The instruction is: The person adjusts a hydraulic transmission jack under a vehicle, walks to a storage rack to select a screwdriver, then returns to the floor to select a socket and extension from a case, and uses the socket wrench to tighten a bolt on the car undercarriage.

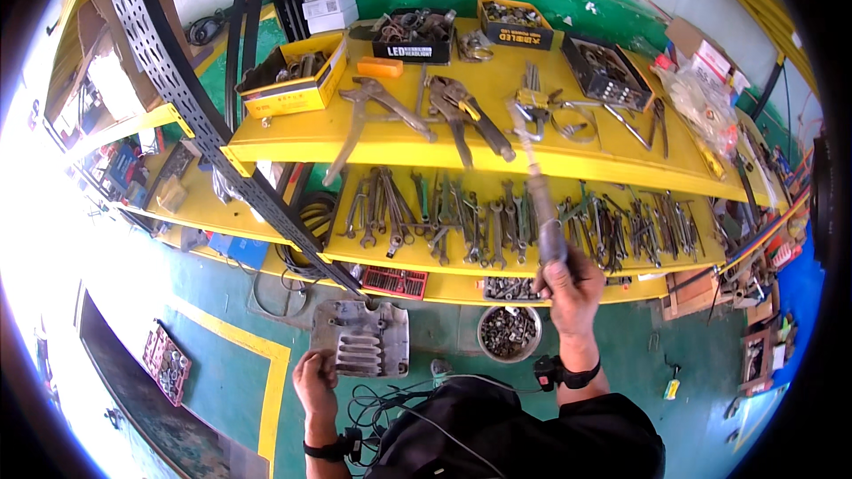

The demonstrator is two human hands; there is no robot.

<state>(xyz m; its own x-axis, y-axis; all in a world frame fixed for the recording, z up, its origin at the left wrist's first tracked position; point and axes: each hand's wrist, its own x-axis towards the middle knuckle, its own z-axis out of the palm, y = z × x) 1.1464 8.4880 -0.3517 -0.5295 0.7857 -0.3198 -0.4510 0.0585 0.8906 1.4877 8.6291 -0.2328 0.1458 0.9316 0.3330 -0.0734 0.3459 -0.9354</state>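
Note:
My right hand [572, 288] grips the dark handle of a long tool [548, 217], whose blurred pale shaft points up over the upper yellow shelf [368, 151], near pliers [461, 111], a locking wrench [373, 111] and bundled hex keys [532, 89]. Behind the tool, many spanners [382, 204] lie on the middle shelf. Low at the left, my left hand [316, 381] has curled fingers beside a grey moulded tray [359, 359] with several slim metal pieces; whether it holds anything is hidden.
A perforated black upright [169, 71] stands at the left. Boxes of parts [413, 31] line the upper shelf's back. On the floor are a metal bowl of small parts [508, 333], a red socket case [166, 364] and, by my body, loose cables [373, 408].

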